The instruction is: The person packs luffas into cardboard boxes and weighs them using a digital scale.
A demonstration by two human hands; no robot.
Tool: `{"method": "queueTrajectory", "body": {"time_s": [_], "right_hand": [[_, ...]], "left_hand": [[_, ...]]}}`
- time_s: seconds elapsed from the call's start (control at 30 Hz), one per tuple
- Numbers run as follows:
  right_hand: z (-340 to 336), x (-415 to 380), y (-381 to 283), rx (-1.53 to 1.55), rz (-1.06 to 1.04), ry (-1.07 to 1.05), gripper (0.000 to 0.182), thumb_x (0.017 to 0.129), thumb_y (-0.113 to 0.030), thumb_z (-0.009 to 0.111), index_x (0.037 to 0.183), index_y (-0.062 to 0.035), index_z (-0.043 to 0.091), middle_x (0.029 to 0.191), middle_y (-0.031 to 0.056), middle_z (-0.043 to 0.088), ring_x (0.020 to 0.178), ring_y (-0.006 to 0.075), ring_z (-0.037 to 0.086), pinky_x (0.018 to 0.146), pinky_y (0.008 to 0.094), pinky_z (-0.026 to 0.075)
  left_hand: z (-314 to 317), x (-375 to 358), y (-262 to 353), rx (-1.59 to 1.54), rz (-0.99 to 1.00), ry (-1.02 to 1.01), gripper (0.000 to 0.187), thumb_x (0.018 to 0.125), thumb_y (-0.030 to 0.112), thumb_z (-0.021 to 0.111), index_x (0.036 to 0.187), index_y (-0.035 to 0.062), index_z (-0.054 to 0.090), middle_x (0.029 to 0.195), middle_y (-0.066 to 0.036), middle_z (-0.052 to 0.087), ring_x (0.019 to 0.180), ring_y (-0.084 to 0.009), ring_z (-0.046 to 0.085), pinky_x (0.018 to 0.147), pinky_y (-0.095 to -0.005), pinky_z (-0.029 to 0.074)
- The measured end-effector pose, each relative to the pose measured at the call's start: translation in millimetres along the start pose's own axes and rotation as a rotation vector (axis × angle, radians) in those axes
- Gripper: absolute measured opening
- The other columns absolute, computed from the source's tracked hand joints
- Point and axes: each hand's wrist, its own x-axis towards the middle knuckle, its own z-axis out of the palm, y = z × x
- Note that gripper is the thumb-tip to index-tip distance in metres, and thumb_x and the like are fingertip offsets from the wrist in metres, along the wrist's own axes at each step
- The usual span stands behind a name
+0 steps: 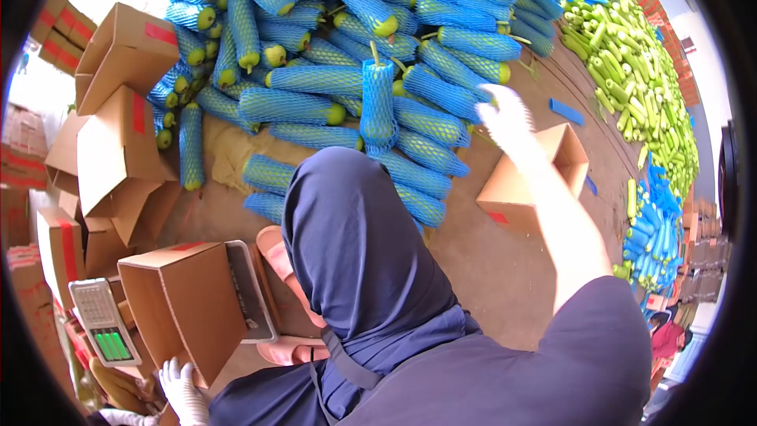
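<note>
My left hand (183, 394), in a striped whitish glove, holds the lower near corner of a cardboard box (206, 308), fingers along its edge. That box stands tilted in view on a scale platform (254, 292). My right hand (506, 120), also gloved, is stretched far forward, thumb and fingers apart. Its fingertips come right up to the end of a long green gourd in blue foam netting (449, 95), on the front right of the pile. One netted gourd (378, 106) lies stem upward in front of my knee.
An open cardboard box (516, 181) lies below my right forearm. More boxes (118, 150) are stacked at left, above the scale's display (112, 345). Bare gourds (631, 63) form a heap at far right, with blue netting (653, 229) below. A blue strip (566, 112) lies on the floor.
</note>
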Motion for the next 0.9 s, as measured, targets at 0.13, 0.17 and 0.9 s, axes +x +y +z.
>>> {"method": "queueTrajectory", "body": {"time_s": [0.13,0.17,0.9], "right_hand": [[145.1,59.2,-85.9,-0.002,-0.488,-0.297,0.046,0.085,-0.026,0.061,0.125,-0.0034,0.059,0.122,0.0209,0.061,0.115,0.0349,0.058,0.102,0.0430,0.046],[181.3,71.3,-93.1,-0.017,-0.660,-0.271,0.048,0.083,-0.026,0.061,0.125,-0.0026,0.057,0.121,0.0208,0.061,0.114,0.0353,0.059,0.102,0.0433,0.046],[298.9,139.9,-151.3,-0.099,-0.723,0.012,0.053,0.070,-0.015,0.065,0.120,-0.0035,0.055,0.115,0.0188,0.058,0.108,0.0368,0.056,0.095,0.0465,0.045]], "left_hand": [[-29.2,-9.0,29.6,-0.100,-0.136,-0.082,0.050,0.065,-0.006,0.056,0.114,0.0054,0.059,0.137,-0.024,0.049,0.130,-0.0440,0.043,0.113,-0.0508,0.030],[-36.9,-10.9,41.3,-0.100,-0.155,-0.086,0.050,0.065,-0.006,0.056,0.114,0.0054,0.059,0.137,-0.024,0.049,0.130,-0.0440,0.043,0.113,-0.0508,0.030],[-70.0,-4.9,147.7,-0.354,-0.578,0.264,0.036,0.098,0.015,0.055,0.127,-0.0054,0.057,0.132,-0.026,0.056,0.121,-0.0405,0.054,0.105,-0.0454,0.041]]}}
